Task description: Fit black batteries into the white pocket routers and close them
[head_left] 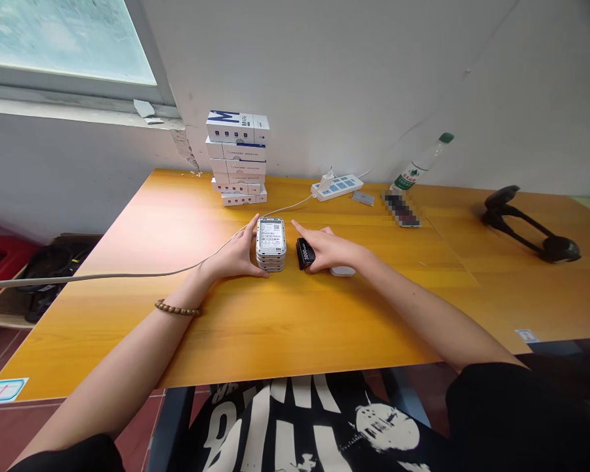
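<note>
Device stack (271, 246): held upright on the table, between both hands.
Table (226, 334): orange-toned wood, seen under both forearms.
Box pile (236, 157): stacked near the back edge, behind the device stack.
Power strip (337, 187): laid near the back edge, right of the box pile.
Left hand (236, 254): curled and gripping the stack's side.
Right hand (327, 249): open, fingers extended, laid over a black power bank (305, 254) just beside the stack.

The black T-shirt (295, 426) has white print; a bead bracelet (177, 307) rings the left wrist (191, 286).
</note>
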Demonstrator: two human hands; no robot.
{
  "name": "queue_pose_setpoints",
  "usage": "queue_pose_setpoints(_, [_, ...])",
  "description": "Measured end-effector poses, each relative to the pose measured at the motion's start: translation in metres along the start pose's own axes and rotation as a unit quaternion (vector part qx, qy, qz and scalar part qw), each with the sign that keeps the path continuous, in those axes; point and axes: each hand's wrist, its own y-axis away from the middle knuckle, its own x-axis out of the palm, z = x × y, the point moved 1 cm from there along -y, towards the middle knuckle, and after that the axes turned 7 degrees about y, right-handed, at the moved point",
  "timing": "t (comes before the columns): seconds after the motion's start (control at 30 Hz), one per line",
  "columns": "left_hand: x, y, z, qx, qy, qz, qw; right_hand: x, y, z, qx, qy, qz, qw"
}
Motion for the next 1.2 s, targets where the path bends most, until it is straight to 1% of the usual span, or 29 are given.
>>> queue_pose_setpoints(0.2, [0.001,-0.001,0.007,0.014,0.016,-0.006,1.000,0.001,0.000,-0.003,-0.012,0.001,0.002,1.000])
queue_pose_setpoints(0.5, [0.001,-0.003,-0.006,-0.002,-0.020,-0.005,1.000,-0.003,-0.002,0.000,-0.025,0.013,0.004,1.000])
queue_pose_setpoints(0.67, [-0.001,-0.007,-0.007,-0.002,-0.027,-0.002,1.000,-0.006,-0.003,0.000,-0.012,0.002,0.004,1.000])
queue_pose_setpoints(0.8, [-0.002,-0.008,-0.007,-0.007,-0.033,0.010,0.999,-0.003,-0.006,0.001,-0.015,0.003,0.008,1.000])
queue_pose_setpoints(0.9, [-0.002,-0.007,-0.007,0.006,-0.024,0.007,1.000,-0.003,-0.004,-0.003,-0.011,-0.003,0.011,1.000])
queue_pose_setpoints(1.0, [-0.005,-0.005,-0.005,0.013,0.007,0.019,1.000,-0.015,0.011,-0.017,0.005,-0.035,-0.007,0.999])
queue_pose_setpoints(1.1, [-0.010,-0.001,-0.001,-0.003,0.051,0.046,0.998,-0.028,0.039,-0.042,0.066,-0.078,-0.034,0.994])
queue_pose_setpoints(1.13, [-0.012,0.000,0.000,-0.006,0.055,0.050,0.997,-0.029,0.049,-0.051,0.091,-0.089,-0.026,0.991])
queue_pose_setpoints(1.2, [-0.016,0.000,0.002,0.006,0.050,0.039,0.998,-0.025,0.068,-0.064,0.131,-0.106,0.010,0.986])
